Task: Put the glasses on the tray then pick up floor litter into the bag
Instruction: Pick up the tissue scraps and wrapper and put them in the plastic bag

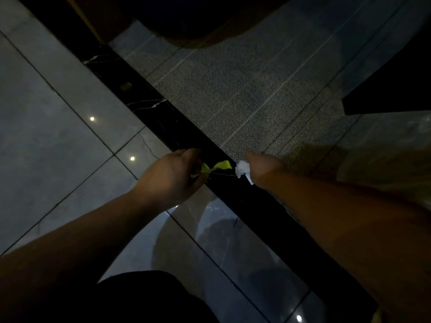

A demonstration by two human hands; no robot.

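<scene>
- Left hand low over the floor, fingers curled closed around a yellow-green scrap; part of the scrap sticks out to the right of the fingers.
- Right hand just beside it, closed on a crumpled white paper; a corner of the paper hangs below the fist.
- Both hands sit over a black marble strip that runs diagonally across the floor; the two bits of litter are near each other but apart.
- Left of the strip: glossy grey tiles, light spots reflected, a thin crack near the left hand.
- Right of the strip: grey woven carpet with pale lines.
- Small tan bit lies on the strip, farther up, well away from the hands.
- Dark furniture shapes at top and right edge; too dark to identify.
- Translucent plastic sheen behind the right forearm, maybe the bag, cannot tell.
- Glasses and tray not visible.
- Scene very dim.
</scene>
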